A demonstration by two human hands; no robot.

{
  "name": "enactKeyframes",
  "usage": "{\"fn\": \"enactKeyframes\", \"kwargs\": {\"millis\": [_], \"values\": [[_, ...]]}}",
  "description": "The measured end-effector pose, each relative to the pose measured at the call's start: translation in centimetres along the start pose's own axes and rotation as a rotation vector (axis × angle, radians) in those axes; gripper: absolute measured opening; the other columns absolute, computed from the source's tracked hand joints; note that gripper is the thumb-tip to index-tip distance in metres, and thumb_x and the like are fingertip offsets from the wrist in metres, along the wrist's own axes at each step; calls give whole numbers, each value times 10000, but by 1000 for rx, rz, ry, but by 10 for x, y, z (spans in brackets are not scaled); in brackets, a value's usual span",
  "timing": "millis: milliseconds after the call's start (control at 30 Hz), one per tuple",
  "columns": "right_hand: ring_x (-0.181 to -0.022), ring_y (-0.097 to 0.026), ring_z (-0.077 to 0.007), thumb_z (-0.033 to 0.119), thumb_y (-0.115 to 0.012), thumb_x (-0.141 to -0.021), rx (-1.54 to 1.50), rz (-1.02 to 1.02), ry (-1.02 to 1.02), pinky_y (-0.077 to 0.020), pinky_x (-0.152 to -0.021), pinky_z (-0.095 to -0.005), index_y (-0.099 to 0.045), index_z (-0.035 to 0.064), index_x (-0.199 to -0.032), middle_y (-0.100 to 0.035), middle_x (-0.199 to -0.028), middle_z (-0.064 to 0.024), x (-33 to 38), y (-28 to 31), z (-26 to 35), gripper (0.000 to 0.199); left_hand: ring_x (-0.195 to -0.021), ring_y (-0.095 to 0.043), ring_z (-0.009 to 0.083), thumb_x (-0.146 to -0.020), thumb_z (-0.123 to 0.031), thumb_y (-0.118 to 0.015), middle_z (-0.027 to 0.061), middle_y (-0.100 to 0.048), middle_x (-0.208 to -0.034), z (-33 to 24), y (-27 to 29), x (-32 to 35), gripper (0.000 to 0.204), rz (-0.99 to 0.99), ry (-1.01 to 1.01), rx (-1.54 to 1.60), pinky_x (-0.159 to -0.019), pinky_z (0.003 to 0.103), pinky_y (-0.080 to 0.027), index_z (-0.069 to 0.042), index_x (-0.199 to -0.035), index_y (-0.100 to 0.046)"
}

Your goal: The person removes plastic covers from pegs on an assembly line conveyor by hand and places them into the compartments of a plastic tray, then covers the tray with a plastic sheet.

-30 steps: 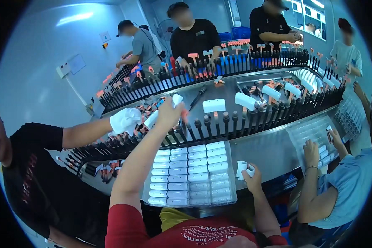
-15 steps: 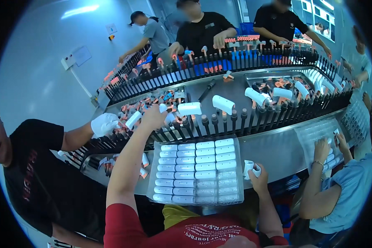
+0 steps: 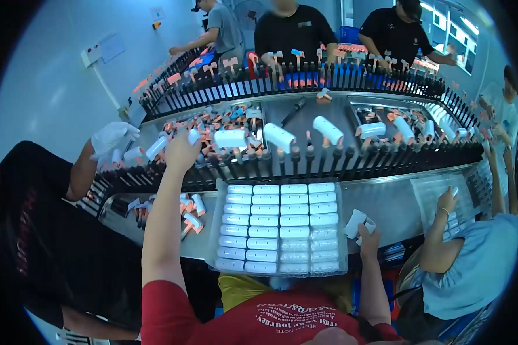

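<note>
My left hand [image 3: 181, 152] reaches over the near row of black posts, its fingers closed on a small glossy white curved shell [image 3: 194, 136]. At the tray's right side my right hand [image 3: 368, 239] grips white curved shells [image 3: 355, 221], seemingly two, partly hidden by the fingers. Between my arms lies a clear plastic tray [image 3: 217, 230]. Its left columns hold glossy white shells [image 3: 235, 219]; clear cells without shells show at its lower right. More white shells sit on the posts beyond, among them a horizontal one [image 3: 230, 138] and a tilted one [image 3: 328, 130].
Black posts [image 3: 311, 164] ring a metal table holding bins of orange and grey parts [image 3: 213, 122]. A metal tray of loose pieces [image 3: 193, 221] lies left of my arm. A co-worker's gloved hand [image 3: 110, 140] is at left; another co-worker handles a clear tray [image 3: 431, 192] at right. Several people stand opposite.
My left hand has moved left with its white shell, and the shells on the near posts have shifted left too. My right hand still holds its shells, now turned. The left co-worker's gloved hand has drawn back.
</note>
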State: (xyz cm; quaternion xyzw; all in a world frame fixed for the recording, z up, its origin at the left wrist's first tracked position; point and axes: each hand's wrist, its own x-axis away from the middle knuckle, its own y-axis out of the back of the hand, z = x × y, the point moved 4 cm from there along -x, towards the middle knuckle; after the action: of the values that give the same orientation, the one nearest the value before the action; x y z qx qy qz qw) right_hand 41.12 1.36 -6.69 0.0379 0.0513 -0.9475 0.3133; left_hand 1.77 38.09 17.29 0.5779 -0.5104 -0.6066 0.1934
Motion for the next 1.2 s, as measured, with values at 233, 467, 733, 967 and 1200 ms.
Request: {"fn": "enactKeyframes", "kwargs": {"millis": [233, 467, 733, 967, 1200], "values": [[-632, -540, -92, 199, -639, -831, -109, 87, -154, -401, -530, -251, -601, 16, -893, -575, -745, -17, -7, -18, -30, 197, -853, -649, 332, -814, -236, -654, 194, -646, -965, 62, -5, 75, 603, -288, 101, 344, -744, 409, -506, -12, -1311, -396], [-684, -555, -96, 151, -618, -843, -301, 64, -153, -434, -602, -242, -600, -15, -1020, -585, -804, -17, 13, -42, 2, 244, -795, -632, 131, -795, -123, -708, 99, -588, -1174, -31, 1, 242, 540, 408, 82, 860, -641, 254, -507, -1, -1272, -487], [-763, -591, -126, 113, -762, -718, 213, 775, 547, -476, -687, -278, -592, -9, -1093, -631, -867, -70, 58, -127, 110, 430, -778, -604, 119, -856, -46, -646, 114, -545, -1216, -148, -18, 260, 571, 641, -32, 1399, -678, 238, -503, -40, -1363, -383], [-758, -592, -130, 161, -785, -711, 137, 808, 481, -476, -678, -280, -593, 6, -1079, -634, -870, -79, 61, -133, 114, 442, -667, -559, 78, -859, -19, -639, 98, -573, -1068, -175, -25, 245, 385, 563, 74, 1491, -544, 213, -464, -29, -1205, -471], [-796, -620, -161, 199, -759, -756, 90, 801, 445, -489, -717, -290, -591, 12, -1101, -644, -901, -105, 58, -140, 120, 427, -627, -554, 100, -924, -132, -580, 59, -585, -881, -174, -36, 226, 273, 475, 340, 1884, -576, 242, -461, -9, -1153, -495]]}}
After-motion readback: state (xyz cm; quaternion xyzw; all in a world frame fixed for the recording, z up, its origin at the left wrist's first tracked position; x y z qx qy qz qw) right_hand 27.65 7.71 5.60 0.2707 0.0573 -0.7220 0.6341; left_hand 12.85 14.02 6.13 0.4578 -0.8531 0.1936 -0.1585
